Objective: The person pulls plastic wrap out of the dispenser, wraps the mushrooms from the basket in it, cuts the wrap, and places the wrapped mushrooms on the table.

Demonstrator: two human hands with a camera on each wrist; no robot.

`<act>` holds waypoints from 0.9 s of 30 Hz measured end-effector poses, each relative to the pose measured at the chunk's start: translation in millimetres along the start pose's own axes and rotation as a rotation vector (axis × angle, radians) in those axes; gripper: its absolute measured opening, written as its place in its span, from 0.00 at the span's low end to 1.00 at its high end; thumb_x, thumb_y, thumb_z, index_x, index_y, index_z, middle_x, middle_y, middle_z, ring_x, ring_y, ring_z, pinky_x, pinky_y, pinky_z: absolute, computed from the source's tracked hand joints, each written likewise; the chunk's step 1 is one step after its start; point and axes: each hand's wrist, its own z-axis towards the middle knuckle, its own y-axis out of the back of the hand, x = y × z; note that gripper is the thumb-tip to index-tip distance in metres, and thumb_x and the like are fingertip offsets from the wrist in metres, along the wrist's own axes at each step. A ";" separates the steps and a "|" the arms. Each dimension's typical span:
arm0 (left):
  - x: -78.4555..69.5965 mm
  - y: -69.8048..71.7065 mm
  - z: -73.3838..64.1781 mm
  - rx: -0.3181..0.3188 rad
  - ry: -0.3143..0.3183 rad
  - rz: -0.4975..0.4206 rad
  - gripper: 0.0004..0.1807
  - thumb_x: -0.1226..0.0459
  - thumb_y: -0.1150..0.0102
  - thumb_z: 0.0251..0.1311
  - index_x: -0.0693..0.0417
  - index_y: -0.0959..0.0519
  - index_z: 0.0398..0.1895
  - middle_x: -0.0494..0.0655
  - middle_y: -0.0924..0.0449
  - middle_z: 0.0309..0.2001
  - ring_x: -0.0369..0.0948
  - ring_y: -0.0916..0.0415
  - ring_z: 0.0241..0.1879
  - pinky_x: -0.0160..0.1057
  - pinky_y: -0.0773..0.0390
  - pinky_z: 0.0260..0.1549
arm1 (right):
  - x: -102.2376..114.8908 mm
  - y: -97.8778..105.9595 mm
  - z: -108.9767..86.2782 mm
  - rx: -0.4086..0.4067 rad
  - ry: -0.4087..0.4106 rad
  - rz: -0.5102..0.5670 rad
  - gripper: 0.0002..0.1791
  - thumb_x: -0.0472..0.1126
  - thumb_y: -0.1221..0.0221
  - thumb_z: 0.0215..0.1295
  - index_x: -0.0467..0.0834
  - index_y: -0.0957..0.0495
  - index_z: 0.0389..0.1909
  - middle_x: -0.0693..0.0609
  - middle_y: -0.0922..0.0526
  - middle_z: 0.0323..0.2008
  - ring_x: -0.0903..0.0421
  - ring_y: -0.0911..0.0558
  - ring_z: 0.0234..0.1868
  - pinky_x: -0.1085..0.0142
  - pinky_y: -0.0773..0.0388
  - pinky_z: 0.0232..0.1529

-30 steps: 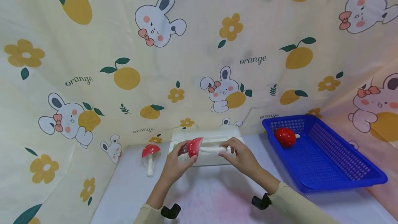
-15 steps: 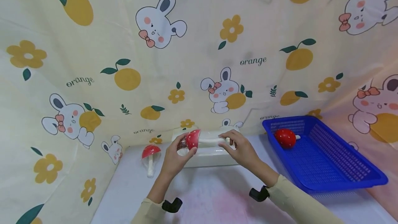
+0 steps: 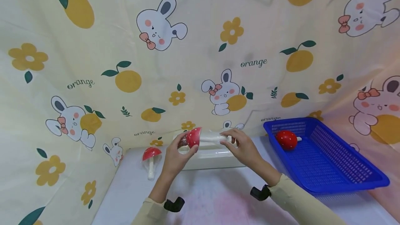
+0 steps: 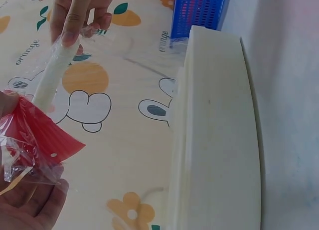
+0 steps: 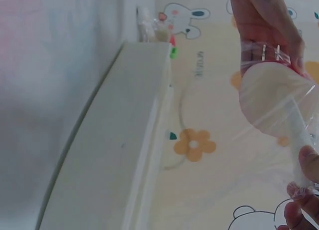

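Note:
A toy mushroom (image 3: 193, 137) with a white-spotted red cap and a white stem lies sideways in a clear plastic bag, held above a white box (image 3: 212, 159). My left hand (image 3: 175, 155) grips it at the cap, thumb below and fingers above. The stem's end is pinched by my right hand (image 3: 243, 148). Seen from the left wrist, the wrapped cap (image 4: 47, 135) is near my left fingers, and my right hand (image 4: 75, 18) holds the stem (image 4: 55, 73). The right wrist view shows the cap's pale underside (image 5: 271, 98) through creased plastic.
Another bagged red-capped mushroom (image 3: 151, 160) lies on the white table left of the box. On the right stands a blue plastic basket (image 3: 331, 160) with a red spotted mushroom (image 3: 286, 140) inside. A rabbit-and-orange printed cloth (image 3: 193, 58) hangs behind.
Both hands have raised the bagged mushroom a little, away from me and over the box. The grip at cap and stem stays much the same.

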 end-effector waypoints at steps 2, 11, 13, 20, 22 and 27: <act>-2.8 0.7 1.2 -0.010 -0.009 0.010 0.36 0.53 0.21 0.61 0.47 0.23 0.72 0.47 0.18 0.66 0.48 0.18 0.59 0.53 0.16 0.59 | 0.4 1.5 2.3 -0.009 0.020 0.004 0.18 0.40 0.25 0.66 0.48 0.13 0.57 0.56 0.17 0.42 0.57 0.25 0.35 0.70 0.27 0.31; -14.4 4.5 3.5 -0.039 -0.064 -0.029 0.36 0.55 0.22 0.62 0.49 0.23 0.72 0.49 0.18 0.67 0.50 0.18 0.59 0.59 0.18 0.60 | 3.4 6.6 8.8 -0.026 0.046 0.023 0.19 0.39 0.25 0.66 0.48 0.12 0.58 0.56 0.17 0.42 0.48 0.22 0.34 0.69 0.26 0.31; -16.3 5.2 3.2 -0.046 -0.064 -0.017 0.36 0.55 0.21 0.61 0.49 0.23 0.72 0.50 0.18 0.67 0.50 0.18 0.60 0.58 0.17 0.60 | 5.3 8.0 9.5 -0.023 0.038 0.023 0.19 0.39 0.26 0.67 0.48 0.13 0.58 0.56 0.16 0.42 0.50 0.22 0.34 0.69 0.25 0.31; -24.1 8.3 5.8 -0.065 -0.088 -0.003 0.37 0.55 0.20 0.60 0.51 0.23 0.72 0.51 0.18 0.67 0.53 0.19 0.63 0.59 0.16 0.58 | 11.2 13.1 14.9 -0.032 0.034 0.023 0.19 0.40 0.26 0.67 0.49 0.13 0.59 0.56 0.18 0.41 0.53 0.23 0.34 0.66 0.22 0.31; -26.0 9.1 7.3 -0.067 -0.100 -0.002 0.37 0.56 0.21 0.61 0.51 0.23 0.72 0.51 0.18 0.68 0.53 0.19 0.63 0.58 0.16 0.58 | 12.2 14.4 16.6 -0.034 0.037 0.025 0.19 0.40 0.26 0.67 0.49 0.13 0.59 0.56 0.17 0.42 0.52 0.23 0.35 0.64 0.21 0.31; -30.7 11.0 9.4 -0.069 -0.117 0.005 0.37 0.55 0.20 0.60 0.49 0.23 0.72 0.48 0.19 0.68 0.50 0.19 0.64 0.55 0.15 0.57 | 14.6 17.6 19.1 -0.040 0.053 0.037 0.20 0.39 0.26 0.67 0.48 0.13 0.59 0.55 0.15 0.46 0.50 0.22 0.35 0.64 0.21 0.32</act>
